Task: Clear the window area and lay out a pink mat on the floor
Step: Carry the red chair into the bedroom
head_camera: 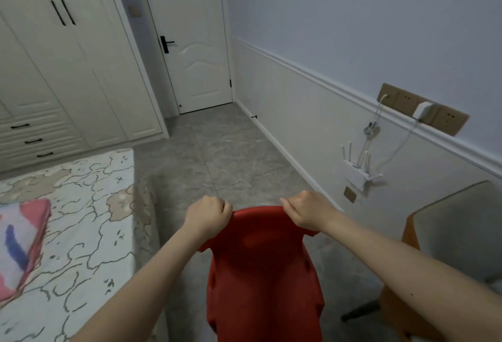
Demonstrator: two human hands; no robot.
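Note:
A red plastic chair (263,268) stands in front of me, seen from above and behind its backrest. My left hand (207,214) grips the left end of the backrest's top edge, fingers curled over it. My right hand (305,210) grips the right end of the same edge. No pink mat and no window are in view.
A bed (81,219) with a patterned cover and a folded pink, white and blue cloth (19,244) fills the left. A beige and orange chair (451,235) stands at the right by the wall. Grey tiled floor (217,146) runs ahead to a white door (195,42); wardrobes (62,70) stand at the left. A router (355,170) hangs on the right wall.

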